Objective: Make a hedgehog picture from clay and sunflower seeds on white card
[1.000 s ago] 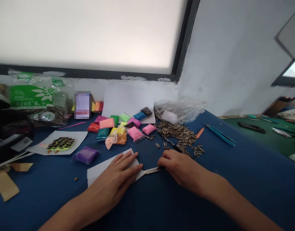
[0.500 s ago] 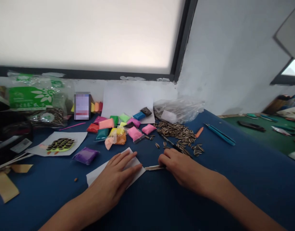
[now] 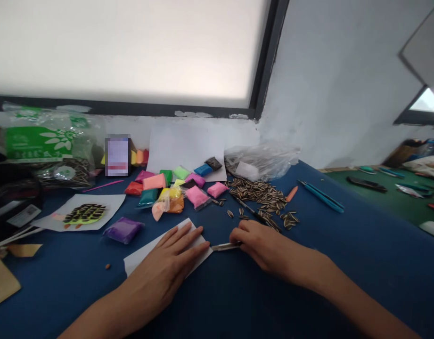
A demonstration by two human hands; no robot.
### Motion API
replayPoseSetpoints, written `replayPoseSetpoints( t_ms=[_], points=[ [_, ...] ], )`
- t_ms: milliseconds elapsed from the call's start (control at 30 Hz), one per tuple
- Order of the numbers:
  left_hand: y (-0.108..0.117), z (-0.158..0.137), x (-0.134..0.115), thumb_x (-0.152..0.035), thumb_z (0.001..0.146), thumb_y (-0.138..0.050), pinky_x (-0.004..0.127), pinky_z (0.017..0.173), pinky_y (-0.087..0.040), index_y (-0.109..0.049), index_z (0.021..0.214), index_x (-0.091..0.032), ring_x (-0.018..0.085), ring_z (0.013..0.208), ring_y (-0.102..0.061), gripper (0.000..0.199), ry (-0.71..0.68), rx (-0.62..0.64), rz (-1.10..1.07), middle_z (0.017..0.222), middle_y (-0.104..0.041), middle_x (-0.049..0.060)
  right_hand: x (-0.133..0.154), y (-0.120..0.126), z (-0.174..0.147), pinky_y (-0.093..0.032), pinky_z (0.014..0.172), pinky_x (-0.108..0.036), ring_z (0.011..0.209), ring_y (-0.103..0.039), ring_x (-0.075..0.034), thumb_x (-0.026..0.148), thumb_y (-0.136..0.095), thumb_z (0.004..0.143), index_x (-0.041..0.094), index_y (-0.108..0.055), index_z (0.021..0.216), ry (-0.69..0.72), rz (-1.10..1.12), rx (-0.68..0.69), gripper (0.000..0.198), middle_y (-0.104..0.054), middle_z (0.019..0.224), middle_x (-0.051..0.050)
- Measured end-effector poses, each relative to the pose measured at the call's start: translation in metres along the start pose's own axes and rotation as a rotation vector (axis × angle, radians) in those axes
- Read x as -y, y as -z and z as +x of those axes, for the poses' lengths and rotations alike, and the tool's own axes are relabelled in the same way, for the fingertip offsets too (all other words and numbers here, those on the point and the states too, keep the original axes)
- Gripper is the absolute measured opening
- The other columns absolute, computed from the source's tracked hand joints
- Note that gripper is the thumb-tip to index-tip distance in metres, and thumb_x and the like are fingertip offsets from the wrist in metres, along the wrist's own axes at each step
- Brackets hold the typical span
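My left hand lies flat with fingers stretched over a folded-looking sheet of white paper, pressing it to the table. Beside it, my right hand is closed around a slim, silvery utility knife. The knife points left, and its tip meets the paper's right corner. My fingers hide the knife's other end. Just beyond the right hand, a dark pen lies against a pile of striped sunflower seeds.
Colourful clay packets are heaped behind the paper, with a purple packet nearer. At left is a paper bearing a seed-covered clay figure. Blue tweezers lie at right. A seed bag and a phone stand behind.
The view has shifted slightly, so the things on the left sit a little further left. Both hands, the paper and the knife keep nearly the same places.
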State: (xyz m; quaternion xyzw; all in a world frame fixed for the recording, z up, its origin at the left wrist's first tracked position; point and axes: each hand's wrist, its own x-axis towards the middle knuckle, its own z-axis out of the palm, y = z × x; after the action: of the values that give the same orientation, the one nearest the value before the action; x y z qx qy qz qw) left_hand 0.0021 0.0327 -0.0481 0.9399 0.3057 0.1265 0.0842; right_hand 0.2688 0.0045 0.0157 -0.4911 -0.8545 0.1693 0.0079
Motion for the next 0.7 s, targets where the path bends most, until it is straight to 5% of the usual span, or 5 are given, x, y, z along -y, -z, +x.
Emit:
replayPoseSetpoints(
  t_ms=[433,700],
  points=[
    [0.001,0.0,-0.001,-0.032,0.101,-0.037,0.054,0.113,-0.032,-0.039,0.141,-0.045,0.029,0.142,-0.029,0.042,-0.01,-0.002,0.009,0.154,-0.034,-0.003,-0.007,-0.004,0.005,-0.041,0.072,-0.027,0.081,-0.053,-0.016,0.007,-0.042,0.094,0.023,-0.064,0.12,0.054,-0.031,-0.049,0.038,-0.054,0.094,-0.007],
    [-0.001,0.001,0.001,-0.034,0.101,-0.036,0.054,0.112,-0.032,-0.04,0.14,-0.045,0.029,0.142,-0.029,0.041,-0.015,-0.006,0.01,0.154,-0.034,-0.003,-0.011,-0.003,0.008,-0.044,0.079,-0.028,0.089,-0.056,-0.018,0.017,-0.052,0.094,0.019,-0.066,0.114,0.084,0.075,-0.088,0.024,-0.056,0.098,-0.008]
  ],
)
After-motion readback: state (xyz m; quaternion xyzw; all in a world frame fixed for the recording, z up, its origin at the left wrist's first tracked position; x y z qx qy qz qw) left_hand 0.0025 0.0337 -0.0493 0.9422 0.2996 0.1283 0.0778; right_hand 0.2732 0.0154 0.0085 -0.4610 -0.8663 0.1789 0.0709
